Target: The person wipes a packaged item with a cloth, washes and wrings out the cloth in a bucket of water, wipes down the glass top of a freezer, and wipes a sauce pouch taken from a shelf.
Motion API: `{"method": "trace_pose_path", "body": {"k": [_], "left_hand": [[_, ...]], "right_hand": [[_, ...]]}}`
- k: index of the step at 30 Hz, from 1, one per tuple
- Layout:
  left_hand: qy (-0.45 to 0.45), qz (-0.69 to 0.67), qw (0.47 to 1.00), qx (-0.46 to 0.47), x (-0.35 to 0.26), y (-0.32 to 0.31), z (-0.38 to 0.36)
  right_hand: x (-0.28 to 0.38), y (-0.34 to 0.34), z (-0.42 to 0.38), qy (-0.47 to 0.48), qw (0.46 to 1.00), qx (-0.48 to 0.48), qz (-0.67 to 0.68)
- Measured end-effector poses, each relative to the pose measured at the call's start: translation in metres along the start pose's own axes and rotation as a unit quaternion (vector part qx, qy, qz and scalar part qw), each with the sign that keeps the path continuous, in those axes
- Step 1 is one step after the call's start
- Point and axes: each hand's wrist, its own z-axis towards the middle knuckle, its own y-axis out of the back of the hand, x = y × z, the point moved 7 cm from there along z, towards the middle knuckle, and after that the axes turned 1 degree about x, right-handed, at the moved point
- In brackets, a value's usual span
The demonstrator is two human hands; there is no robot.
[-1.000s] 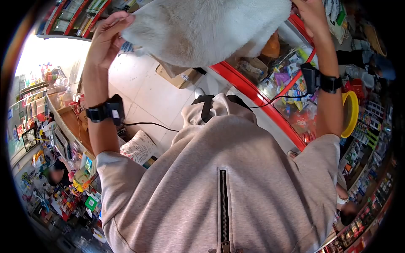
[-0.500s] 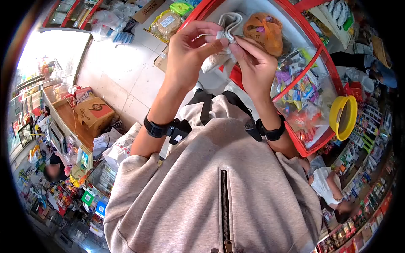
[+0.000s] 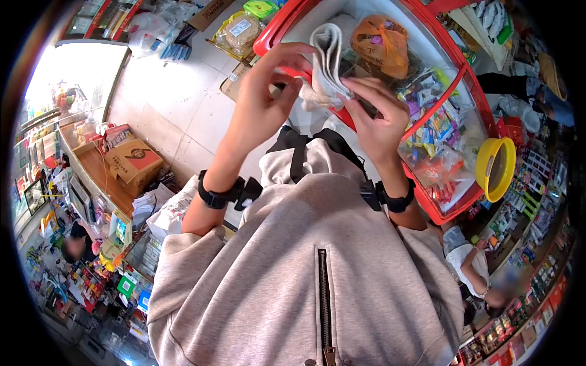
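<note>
A folded whitish cloth (image 3: pixel 328 58) hangs over the front edge of the red-framed chest freezer (image 3: pixel 268 41), with its folded loop pointing up and its lower end bunched. My right hand (image 3: pixel 379 113) pinches the cloth's right side between thumb and fingers. On the other side is my left hand (image 3: pixel 259 100), its thumb and fingers spread apart in a wide curve beside the cloth. Its fingertips are right at the cloth's left edge; whether they touch is hard to see. Both wrists wear black bands with small devices.
Inside the freezer are an orange plastic bag (image 3: pixel 381 46) and many colourful packets (image 3: pixel 436 125). A yellow round container (image 3: pixel 495 169) stands at its right corner. Cardboard boxes (image 3: pixel 135 165) sit at left by a counter. One person (image 3: pixel 470 265) is at lower right, another (image 3: pixel 79 244) at far left.
My left hand has loosened from the cloth and moved left, its fingers spreading. The cloth's folded loop now stands taller and more exposed. My right hand has shifted slightly right and down, keeping its pinch.
</note>
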Motion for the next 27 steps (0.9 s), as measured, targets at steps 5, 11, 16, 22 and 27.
{"method": "trace_pose_path", "body": {"k": [5, 11, 16, 22, 27], "left_hand": [[-0.120, 0.363, 0.923, 0.037, 0.025, 0.012, 0.010], [-0.118, 0.390, 0.912, 0.050, 0.041, 0.017, 0.013], [-0.156, 0.418, 0.889, 0.102, 0.038, -0.004, 0.010], [-0.153, 0.441, 0.875, 0.131, 0.021, -0.013, 0.010], [-0.185, 0.444, 0.867, 0.133, 0.002, -0.022, 0.022]], "right_hand": [[0.000, 0.008, 0.000, 0.005, 1.000, 0.006, -0.009], [-0.011, 0.026, 0.001, -0.005, 1.000, -0.013, 0.014], [-0.008, 0.041, -0.002, -0.010, 1.000, 0.021, 0.009], [-0.027, 0.078, -0.018, -0.042, 0.999, 0.015, 0.003], [-0.038, 0.103, -0.026, -0.124, 0.992, 0.000, 0.021]]}}
